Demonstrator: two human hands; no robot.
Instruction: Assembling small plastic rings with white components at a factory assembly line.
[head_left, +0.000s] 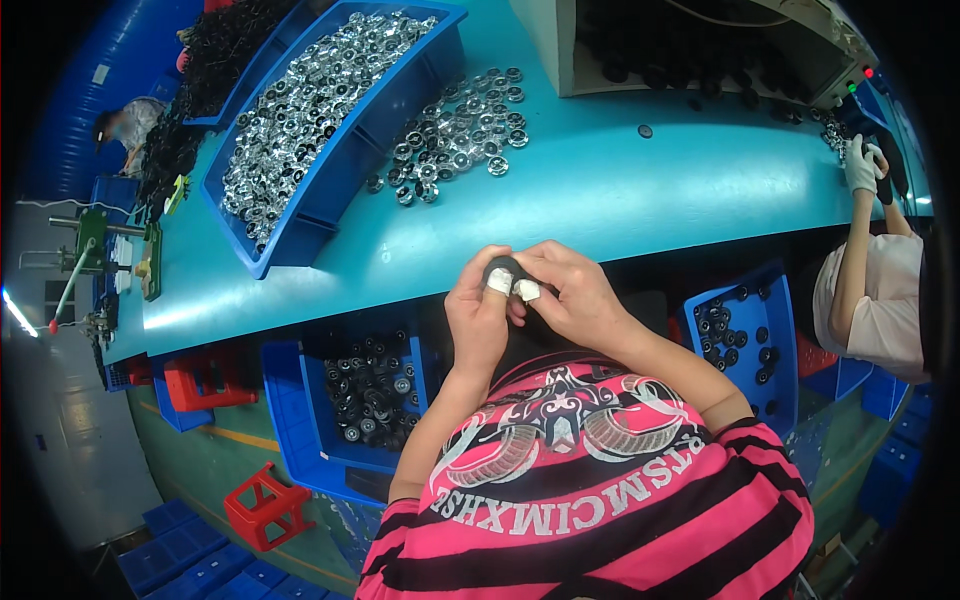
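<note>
At the table's near edge, my left hand (478,315) and my right hand (585,298) come together around a small black wheel (507,265). Both sets of fingers are closed on it, and both thumbs, wrapped in white tape, press from my side. Most of the wheel is covered by the fingers, so I cannot see whether a hub sits inside. Beyond my hands, shiny clear-and-black wheel hubs (460,140) lie loose on the turquoise table (640,195). Next to them a long blue bin (325,205) is heaped with more of these hubs.
Below the table edge, a blue bin (290,420) at left and another blue bin (790,350) at right hold black wheels. A beige machine (560,50) stands at the back. A co-worker's gloved hand (860,165) works at far right. Red stools (265,505) stand at left.
</note>
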